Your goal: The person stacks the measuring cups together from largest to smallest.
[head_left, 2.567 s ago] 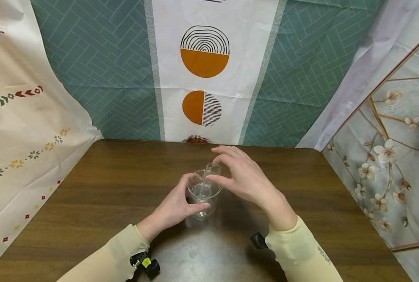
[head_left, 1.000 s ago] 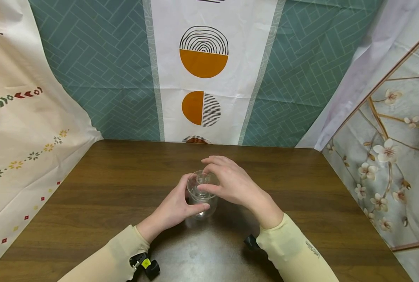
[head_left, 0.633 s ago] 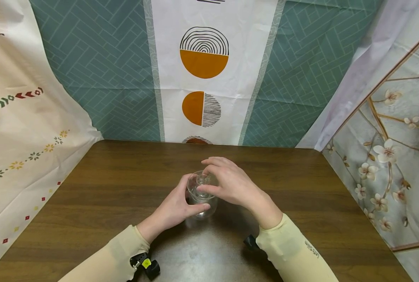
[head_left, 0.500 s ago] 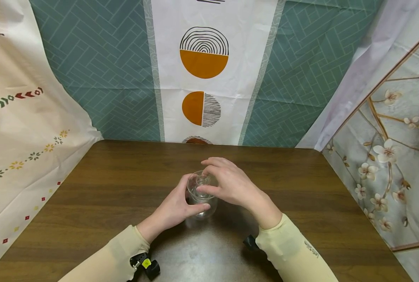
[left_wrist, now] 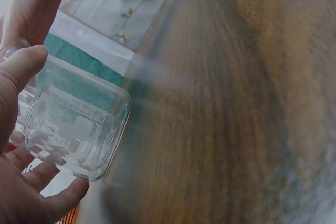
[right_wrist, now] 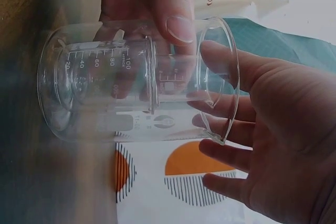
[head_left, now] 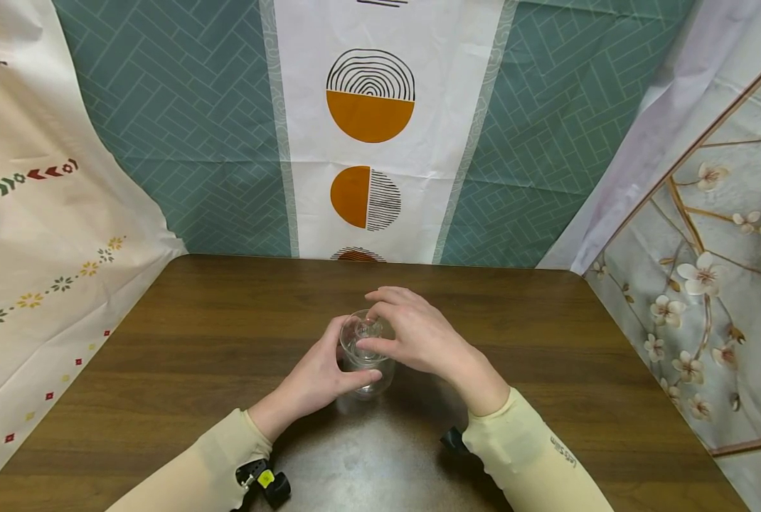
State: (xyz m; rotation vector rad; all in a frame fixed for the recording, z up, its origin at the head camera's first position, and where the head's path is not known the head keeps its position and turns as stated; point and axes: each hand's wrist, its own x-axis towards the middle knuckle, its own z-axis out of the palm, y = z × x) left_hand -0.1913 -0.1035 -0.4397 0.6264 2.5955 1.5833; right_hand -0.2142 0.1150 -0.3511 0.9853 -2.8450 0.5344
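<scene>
Three clear glass beakers are nested near the middle of the table. My left hand [head_left: 316,373] grips the large outer beaker [head_left: 375,387], its thumb on the near side and its fingers around the far side. Inside, a medium beaker [right_wrist: 97,77] with white graduations shows through the glass in the right wrist view. My right hand [head_left: 419,334] reaches into the large beaker's mouth from above, pinching a small beaker [right_wrist: 176,85] between thumb and fingers. The small beaker is beside the medium one's rim; whether it rests on anything I cannot tell.
The brown wooden table [head_left: 227,320] surrounds the beakers. Behind it hangs a green and white patterned cloth [head_left: 227,192], with a cream cloth [head_left: 67,213] at left and a floral cloth [head_left: 694,341] at right. Black wrist cameras sit under both forearms.
My right hand has moved left and down, bringing the small beaker from above the large beaker's rim into its mouth. Over the last half second it has barely moved. My left hand stays put.
</scene>
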